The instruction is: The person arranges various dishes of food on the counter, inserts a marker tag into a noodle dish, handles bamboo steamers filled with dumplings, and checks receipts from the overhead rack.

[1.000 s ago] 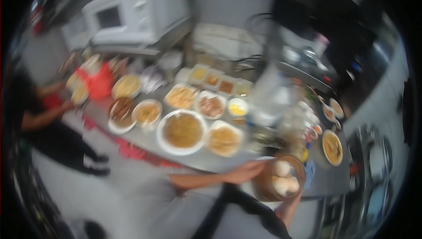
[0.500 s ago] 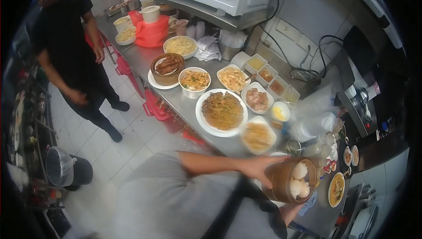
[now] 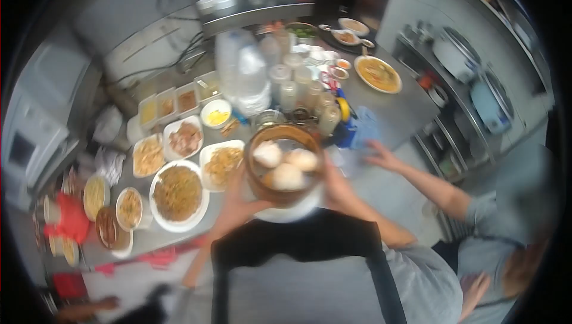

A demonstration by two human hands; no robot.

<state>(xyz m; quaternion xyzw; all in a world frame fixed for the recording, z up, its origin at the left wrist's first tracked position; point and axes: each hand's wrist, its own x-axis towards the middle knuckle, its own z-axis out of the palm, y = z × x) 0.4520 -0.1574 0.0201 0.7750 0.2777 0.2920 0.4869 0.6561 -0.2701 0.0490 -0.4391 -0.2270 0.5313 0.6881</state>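
Both of my hands hold a round bamboo steamer at the table's front edge. Inside it lie three pale, rounded buns. My left hand is wrapped round its left side, and my right hand grips the right side. A white plate shows under the steamer. Left of it are a square bowl of yellowish food and a white plate with a large browned pancake-like food.
Bottles and stacked clear plastic cups stand behind the steamer. A soup dish is at the right. Another person's hand reaches in from the right. A microwave is at the left, a red bag below it.
The view has swung right. The steamer now appears in the middle between both my hands, its top facing the camera. A person in grey has come into view at the right.
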